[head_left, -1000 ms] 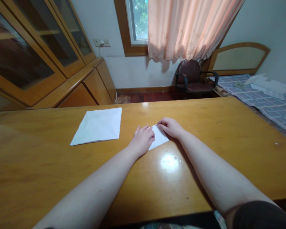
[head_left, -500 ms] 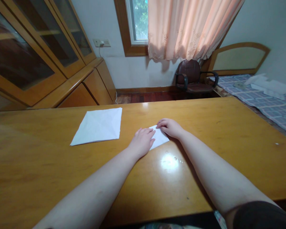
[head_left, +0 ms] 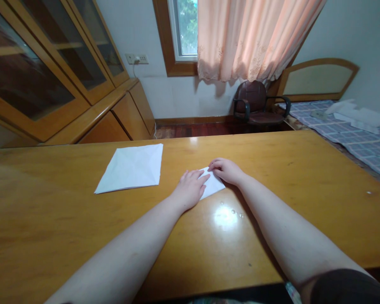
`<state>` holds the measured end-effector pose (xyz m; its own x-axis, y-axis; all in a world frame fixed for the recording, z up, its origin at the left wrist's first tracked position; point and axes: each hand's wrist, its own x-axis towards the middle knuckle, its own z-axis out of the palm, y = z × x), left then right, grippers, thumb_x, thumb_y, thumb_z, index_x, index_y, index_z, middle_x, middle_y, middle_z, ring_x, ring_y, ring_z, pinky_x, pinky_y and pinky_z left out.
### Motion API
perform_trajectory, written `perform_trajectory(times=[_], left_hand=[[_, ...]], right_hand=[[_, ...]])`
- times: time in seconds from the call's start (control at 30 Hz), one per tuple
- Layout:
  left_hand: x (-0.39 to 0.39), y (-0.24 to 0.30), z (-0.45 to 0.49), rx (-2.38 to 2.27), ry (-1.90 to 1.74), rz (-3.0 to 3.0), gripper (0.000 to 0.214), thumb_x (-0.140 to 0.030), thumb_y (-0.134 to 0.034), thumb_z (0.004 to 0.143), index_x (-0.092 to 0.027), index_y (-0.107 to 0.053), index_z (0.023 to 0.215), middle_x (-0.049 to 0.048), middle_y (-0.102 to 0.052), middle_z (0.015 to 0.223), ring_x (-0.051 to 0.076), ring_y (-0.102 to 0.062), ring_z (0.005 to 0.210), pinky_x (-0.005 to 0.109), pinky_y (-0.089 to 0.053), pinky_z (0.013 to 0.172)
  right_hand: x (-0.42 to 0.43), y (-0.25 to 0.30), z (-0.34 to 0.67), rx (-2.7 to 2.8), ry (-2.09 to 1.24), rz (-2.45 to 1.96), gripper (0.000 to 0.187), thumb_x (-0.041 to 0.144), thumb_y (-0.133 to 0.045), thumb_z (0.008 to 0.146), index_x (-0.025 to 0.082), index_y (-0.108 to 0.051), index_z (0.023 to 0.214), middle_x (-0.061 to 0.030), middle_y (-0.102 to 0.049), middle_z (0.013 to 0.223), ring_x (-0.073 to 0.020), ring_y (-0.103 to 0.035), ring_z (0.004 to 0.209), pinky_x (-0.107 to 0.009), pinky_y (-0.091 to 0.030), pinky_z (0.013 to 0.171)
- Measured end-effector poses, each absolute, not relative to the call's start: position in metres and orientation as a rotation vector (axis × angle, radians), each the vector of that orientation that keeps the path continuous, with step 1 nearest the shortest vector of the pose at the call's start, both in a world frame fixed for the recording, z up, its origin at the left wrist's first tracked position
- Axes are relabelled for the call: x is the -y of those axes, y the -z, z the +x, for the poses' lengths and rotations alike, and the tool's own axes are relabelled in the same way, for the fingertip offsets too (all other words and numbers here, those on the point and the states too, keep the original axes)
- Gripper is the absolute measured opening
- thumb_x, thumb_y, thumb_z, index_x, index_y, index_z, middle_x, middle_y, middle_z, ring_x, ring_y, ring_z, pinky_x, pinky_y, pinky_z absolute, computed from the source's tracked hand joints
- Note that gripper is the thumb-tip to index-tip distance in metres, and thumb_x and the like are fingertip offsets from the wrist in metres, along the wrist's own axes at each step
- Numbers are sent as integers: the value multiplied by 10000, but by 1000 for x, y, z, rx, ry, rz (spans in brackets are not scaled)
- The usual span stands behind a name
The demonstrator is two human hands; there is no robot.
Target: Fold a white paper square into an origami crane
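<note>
A small folded piece of white paper (head_left: 213,185) lies on the wooden table between my hands. My left hand (head_left: 190,188) rests flat over its left part, fingers stretched out and slightly apart, covering that side. At the far right corner, my right hand (head_left: 225,169) has its fingers bent and drawn together, with the tips on the paper's edge. The underside of those fingertips is hidden. Off to the left, a larger stack of white paper sheets (head_left: 131,168) with faint creases lies flat, touched by neither hand.
The glossy table (head_left: 66,228) spans the view, with a few small clear drops (head_left: 233,212) near my right forearm. Beyond its far edge stand a wooden cabinet (head_left: 104,122), a dark office chair (head_left: 253,103) and a bed (head_left: 361,143) with a checked cover.
My left index finger has shifted slightly along the folded paper, farther from the thumb. Otherwise the hands and paper stay in nearly the same place.
</note>
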<state>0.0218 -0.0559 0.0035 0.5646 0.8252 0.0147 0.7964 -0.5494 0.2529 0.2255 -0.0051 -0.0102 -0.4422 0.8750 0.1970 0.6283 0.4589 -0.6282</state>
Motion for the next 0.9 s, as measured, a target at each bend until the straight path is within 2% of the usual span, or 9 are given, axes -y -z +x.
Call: perform_trajectory(times=[0.13,0.2,0.3,0.4,0.5,0.57,0.7,0.9], left_hand=[[53,0,23,-1476,-220,2532,563,-305,-458,890,-184,-330,1424,115,-423,1446,270,-358,1334,485,-221,1131],[51,2,22,-1587,-256,2511,582,-321,-481,882,-164,-329,1421,135,-417,1447,291,-342,1343,491,-224,1126],[49,0,19,-1716,-333,2490,514,-329,-529,860,-188,-439,1346,131,-474,1393,299,-393,1294,479,-301,1079],[48,-5,17,-1673,-354,2511,279,-280,-509,873,-242,-610,1131,75,-599,1217,258,-505,1145,420,-403,978],[51,-9,17,-1542,-301,2536,225,-302,-473,896,-226,-654,1007,63,-652,1075,237,-554,1034,399,-434,922],[53,-10,19,-1458,-287,2556,298,-398,-515,871,-203,-632,1064,81,-638,1125,254,-547,1061,410,-428,940],[56,-10,21,-1342,-283,2586,584,-568,-594,770,-187,-553,1211,110,-549,1305,296,-478,1194,445,-384,1011],[60,-12,22,-1243,-265,2646,502,-538,-608,775,-184,-605,1131,105,-544,1325,297,-426,1266,451,-337,1066]], right_hand=[[4,11,226,2210,-650,-1264,285,39,-504,742,203,-723,825,-33,-664,953,-157,-609,908,-274,-446,871],[4,10,226,2197,-631,-1315,273,44,-501,742,195,-723,789,-40,-654,916,-158,-607,877,-270,-450,849],[4,9,226,2176,-606,-1390,263,54,-499,747,193,-722,752,-42,-645,876,-160,-604,843,-266,-452,821],[4,8,225,2172,-599,-1418,260,63,-497,752,194,-722,747,-41,-643,866,-159,-601,829,-262,-453,805],[4,8,226,2174,-611,-1416,262,58,-495,749,190,-721,749,-41,-645,865,-158,-601,830,-262,-453,808],[4,8,226,2172,-618,-1411,266,55,-491,750,187,-722,756,-42,-650,863,-159,-603,832,-263,-454,813],[3,9,226,2157,-609,-1417,272,50,-487,749,178,-725,775,-50,-662,873,-164,-605,842,-270,-454,823],[3,9,226,2134,-620,-1422,281,44,-484,747,180,-727,787,-50,-668,890,-165,-606,861,-276,-453,845]])
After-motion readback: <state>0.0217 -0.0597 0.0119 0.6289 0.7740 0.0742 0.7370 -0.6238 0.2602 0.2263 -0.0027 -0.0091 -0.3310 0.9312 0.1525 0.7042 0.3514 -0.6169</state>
